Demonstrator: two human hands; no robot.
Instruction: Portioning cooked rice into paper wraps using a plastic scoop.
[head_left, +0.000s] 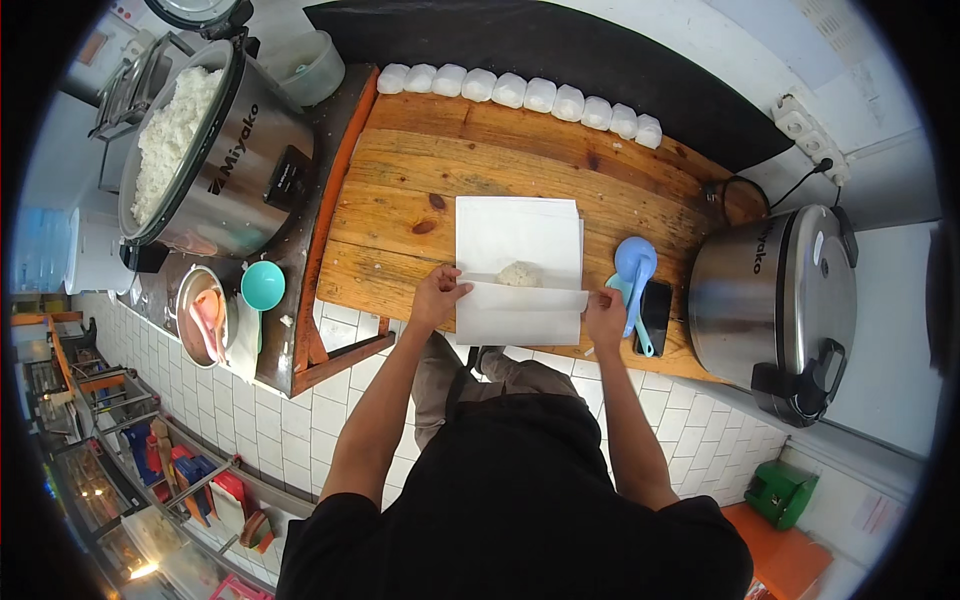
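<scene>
A stack of white wrapping paper (517, 232) lies on the wooden table, with a rounded mound of cooked rice (519, 274) on its top sheet. The near edge of that sheet is folded up, its fold reaching the front of the rice. My left hand (439, 295) pinches the folded sheet at its left corner between thumb and fingers. At the right corner, my right hand (605, 311) grips the same sheet. Just beyond my right hand lie a blue ladle (636, 259), a turquoise-handled utensil (643, 337) and a black smartphone (658, 315).
Several white wrapped packets (510, 90) line the back of the wooden table (405, 172). An open Miyako rice cooker (262, 142) full of rice stands left, near a turquoise scoop (263, 286) and a metal bowl (187, 330) holding a pink utensil. A closed cooker (739, 277) stands right.
</scene>
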